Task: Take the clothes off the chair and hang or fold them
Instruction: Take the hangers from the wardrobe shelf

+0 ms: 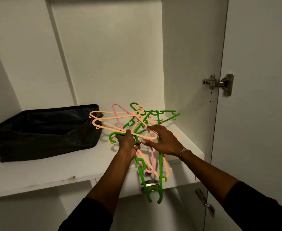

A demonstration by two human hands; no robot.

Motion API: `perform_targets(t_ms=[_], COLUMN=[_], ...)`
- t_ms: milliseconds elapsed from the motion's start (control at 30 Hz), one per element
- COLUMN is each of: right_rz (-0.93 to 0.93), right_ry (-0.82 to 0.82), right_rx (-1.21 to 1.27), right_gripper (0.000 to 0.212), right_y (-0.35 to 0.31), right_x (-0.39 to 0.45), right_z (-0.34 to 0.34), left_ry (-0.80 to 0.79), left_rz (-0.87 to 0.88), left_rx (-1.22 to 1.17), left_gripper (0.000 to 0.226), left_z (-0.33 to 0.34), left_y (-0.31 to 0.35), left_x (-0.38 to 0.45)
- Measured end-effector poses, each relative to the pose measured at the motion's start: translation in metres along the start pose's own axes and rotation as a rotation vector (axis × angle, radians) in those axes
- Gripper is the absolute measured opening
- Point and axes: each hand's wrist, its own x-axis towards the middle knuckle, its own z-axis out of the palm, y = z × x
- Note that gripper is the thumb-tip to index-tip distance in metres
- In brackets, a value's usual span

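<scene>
A tangle of plastic hangers (143, 124) in green, peach and pink lies on the white wardrobe shelf (56, 170), some sticking out past its front edge. My left hand (127, 141) grips the hooks of a green and a peach hanger at the near side of the pile. With its fingers spread and straight, my right hand (162, 139) rests on top of the hangers just to the right. No clothes and no chair are in view.
A dark fabric storage box (41, 130) sits on the shelf to the left of the hangers. The white wardrobe door (262, 97) stands open at the right, with a metal hinge (220, 84) on it. A second hinge (205, 204) shows lower down.
</scene>
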Motion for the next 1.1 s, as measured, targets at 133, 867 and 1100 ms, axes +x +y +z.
perform_targets(t_ms=[133, 867, 1100], right_rz=[0.118, 0.426, 0.596], right_ry=[0.225, -0.422, -0.399], right_rx=[-0.119, 0.088, 0.337], right_gripper=[0.083, 0.096, 0.073], right_y=[-0.013, -0.114, -0.138], right_x=[-0.023, -0.019, -0.071], right_z=[-0.004, -0.051, -0.033], left_ry=[-0.02, -0.171, -0.121], left_rz=[0.004, 0.081, 0.22], left_rx=[0.0, 0.206, 0.319], left_gripper=[0.022, 0.025, 0.021], left_z=[-0.018, -0.192, -0.209], left_y=[-0.003, 0.054, 0.057], left_x=[-0.032, -0.09, -0.089])
